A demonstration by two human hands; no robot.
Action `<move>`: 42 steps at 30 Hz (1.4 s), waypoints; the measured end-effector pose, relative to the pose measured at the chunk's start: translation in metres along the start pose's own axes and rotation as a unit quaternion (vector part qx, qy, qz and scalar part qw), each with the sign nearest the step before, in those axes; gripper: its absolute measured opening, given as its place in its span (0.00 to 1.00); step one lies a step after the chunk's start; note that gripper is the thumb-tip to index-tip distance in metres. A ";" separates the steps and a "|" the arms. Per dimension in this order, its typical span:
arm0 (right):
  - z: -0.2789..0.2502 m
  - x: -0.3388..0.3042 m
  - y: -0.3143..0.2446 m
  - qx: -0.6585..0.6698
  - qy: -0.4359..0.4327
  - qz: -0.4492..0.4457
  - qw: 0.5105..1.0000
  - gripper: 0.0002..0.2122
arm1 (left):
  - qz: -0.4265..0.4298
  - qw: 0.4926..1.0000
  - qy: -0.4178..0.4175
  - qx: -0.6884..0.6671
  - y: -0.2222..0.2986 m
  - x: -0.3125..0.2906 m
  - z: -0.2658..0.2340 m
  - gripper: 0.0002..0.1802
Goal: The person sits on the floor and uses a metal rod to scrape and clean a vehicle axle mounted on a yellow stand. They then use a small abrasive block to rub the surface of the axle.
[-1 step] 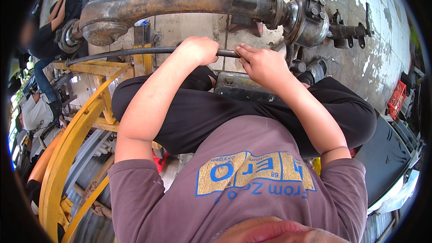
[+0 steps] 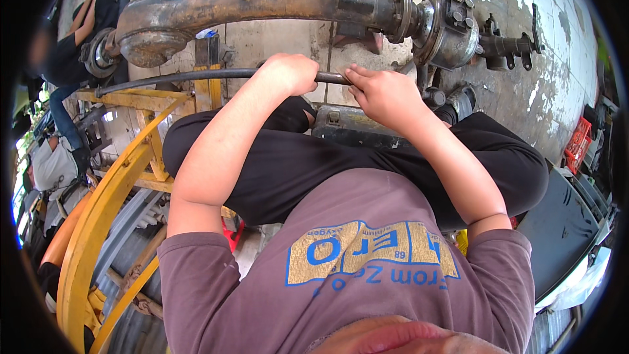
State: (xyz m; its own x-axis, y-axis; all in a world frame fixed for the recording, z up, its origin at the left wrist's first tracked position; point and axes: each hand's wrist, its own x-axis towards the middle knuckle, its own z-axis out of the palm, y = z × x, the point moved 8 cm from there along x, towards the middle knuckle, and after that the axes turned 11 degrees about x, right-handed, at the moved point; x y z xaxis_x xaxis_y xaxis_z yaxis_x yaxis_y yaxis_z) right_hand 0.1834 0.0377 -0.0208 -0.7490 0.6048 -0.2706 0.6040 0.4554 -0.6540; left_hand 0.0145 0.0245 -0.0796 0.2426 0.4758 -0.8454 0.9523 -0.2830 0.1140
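Observation:
A long dark metal rod (image 2: pixel 196 75) reaches from the far left across to the middle, bending in the wide picture. My left hand (image 2: pixel 293 73) is closed around it near its right end, knuckles up. Over that end lies my right hand (image 2: pixel 388 94), its fingers and thumb closed on the rod; the very tip is hidden in the hand. Between my two hands a short, slightly brownish stretch of the rod shows. Just beyond, a large rusty axle housing (image 2: pixel 282 5) runs left to right, with a hub (image 2: pixel 455 33) at its right end.
A yellow metal frame (image 2: pixel 98 223) stands at my left, close under the rod. Below my hands, between my legs, sits a dark case (image 2: pixel 350 124). A red crate (image 2: pixel 578 145) is at the far right. Another person (image 2: pixel 82 46) is at the upper left.

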 end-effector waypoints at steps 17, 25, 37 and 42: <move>0.003 0.000 -0.003 -0.007 0.007 -0.028 1.000 0.18 | -0.013 1.000 -0.012 0.002 0.002 -0.001 -0.003 0.19; 0.006 0.002 -0.002 -0.006 0.004 -0.025 1.000 0.18 | -0.008 1.000 -0.010 -0.008 -0.001 0.003 0.002 0.20; 0.004 0.000 0.006 -0.006 -0.005 0.016 1.000 0.18 | -0.013 1.000 -0.009 -0.014 0.000 0.001 0.001 0.20; -0.004 0.002 0.003 0.004 -0.026 0.011 1.000 0.17 | -0.008 1.000 -0.005 -0.006 0.000 0.001 -0.001 0.20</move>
State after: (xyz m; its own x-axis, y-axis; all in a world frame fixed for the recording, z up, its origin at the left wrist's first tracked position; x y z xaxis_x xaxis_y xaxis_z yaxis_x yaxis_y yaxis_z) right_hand 0.1846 0.0426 -0.0205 -0.7483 0.5804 -0.3212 0.6188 0.4361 -0.6534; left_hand 0.0151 0.0256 -0.0796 0.2250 0.4711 -0.8529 0.9582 -0.2657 0.1060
